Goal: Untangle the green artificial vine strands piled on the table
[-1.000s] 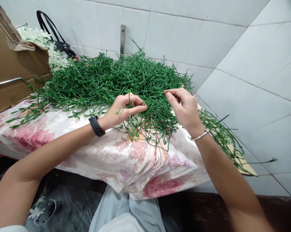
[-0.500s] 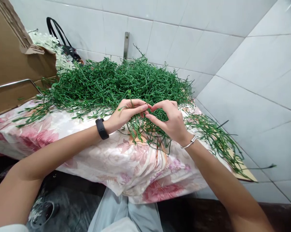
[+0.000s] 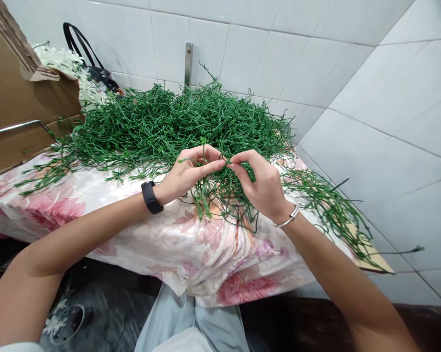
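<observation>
A large tangled heap of green artificial flower stems (image 3: 169, 122) lies on a floral cloth (image 3: 132, 234). In front of it, my left hand (image 3: 193, 171) pinches a green stem between thumb and fingers, with small budded tips showing above and below the fingers. Facing it, my right hand (image 3: 259, 178) pinches at the same stem with thumb and forefinger. The two sets of fingertips nearly meet, and the exact spot they grip is too small to make out. Loose stems hang over the cloth below both hands.
An open cardboard box (image 3: 33, 105) stands at left, beside white artificial flowers (image 3: 90, 90) and a dark bag with black handles (image 3: 95, 73). More stems (image 3: 326, 205) spread at the right over a board's edge (image 3: 374, 259). White tiled walls (image 3: 396, 146) border the back and right.
Both hands stay close together. My right thumb and forefinger have closed into a tighter pinch at the stem beside my left fingertips. The view has shifted slightly.
</observation>
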Tool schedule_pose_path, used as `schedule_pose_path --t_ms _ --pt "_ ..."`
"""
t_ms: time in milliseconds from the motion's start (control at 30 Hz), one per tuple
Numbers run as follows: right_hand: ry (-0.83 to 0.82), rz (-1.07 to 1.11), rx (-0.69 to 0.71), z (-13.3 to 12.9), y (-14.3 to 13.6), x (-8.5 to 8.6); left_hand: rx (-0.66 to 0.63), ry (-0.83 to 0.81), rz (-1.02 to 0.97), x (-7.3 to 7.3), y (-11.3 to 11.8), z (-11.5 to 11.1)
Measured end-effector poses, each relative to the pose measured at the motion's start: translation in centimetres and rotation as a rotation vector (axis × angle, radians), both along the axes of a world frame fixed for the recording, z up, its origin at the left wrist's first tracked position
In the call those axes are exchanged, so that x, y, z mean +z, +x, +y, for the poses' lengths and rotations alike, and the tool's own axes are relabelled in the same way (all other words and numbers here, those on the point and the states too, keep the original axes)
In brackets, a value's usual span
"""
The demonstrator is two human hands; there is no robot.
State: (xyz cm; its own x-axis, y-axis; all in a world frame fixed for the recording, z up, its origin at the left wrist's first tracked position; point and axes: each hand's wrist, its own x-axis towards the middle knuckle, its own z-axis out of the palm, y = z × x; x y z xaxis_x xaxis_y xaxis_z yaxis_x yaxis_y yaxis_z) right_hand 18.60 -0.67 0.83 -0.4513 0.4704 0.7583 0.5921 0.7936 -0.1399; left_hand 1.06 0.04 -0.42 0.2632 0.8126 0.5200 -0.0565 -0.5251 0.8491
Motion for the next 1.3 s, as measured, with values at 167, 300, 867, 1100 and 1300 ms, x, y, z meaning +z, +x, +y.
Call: schedule_pose_path --t_ms 167,300,867,1100,1300 --pt "-0.040 0.029 0.038 -0.62 -0.14 0.10 -0.146 -0.074 -0.061 0.15 0.13 -0.21" --pt "-0.024 -0.030 0.115 -0.91 0.02 0.26 -0.137 -0.119 -0.063 0.21 0.29 -0.47" --pt "0.323 -0.176 -0.074 -0.24 -0.66 -0.60 0.003 0.041 0.053 0.15 0.50 -0.64" --pt "0.339 -0.329 -0.144 0.04 -0.09 -0.12 0.073 -0.002 0.084 0.30 0.37 -0.43" --pt "0.465 -0.421 -0.147 -0.11 -0.26 -0.41 0.026 -0.092 -0.021 0.00 0.25 -0.15"
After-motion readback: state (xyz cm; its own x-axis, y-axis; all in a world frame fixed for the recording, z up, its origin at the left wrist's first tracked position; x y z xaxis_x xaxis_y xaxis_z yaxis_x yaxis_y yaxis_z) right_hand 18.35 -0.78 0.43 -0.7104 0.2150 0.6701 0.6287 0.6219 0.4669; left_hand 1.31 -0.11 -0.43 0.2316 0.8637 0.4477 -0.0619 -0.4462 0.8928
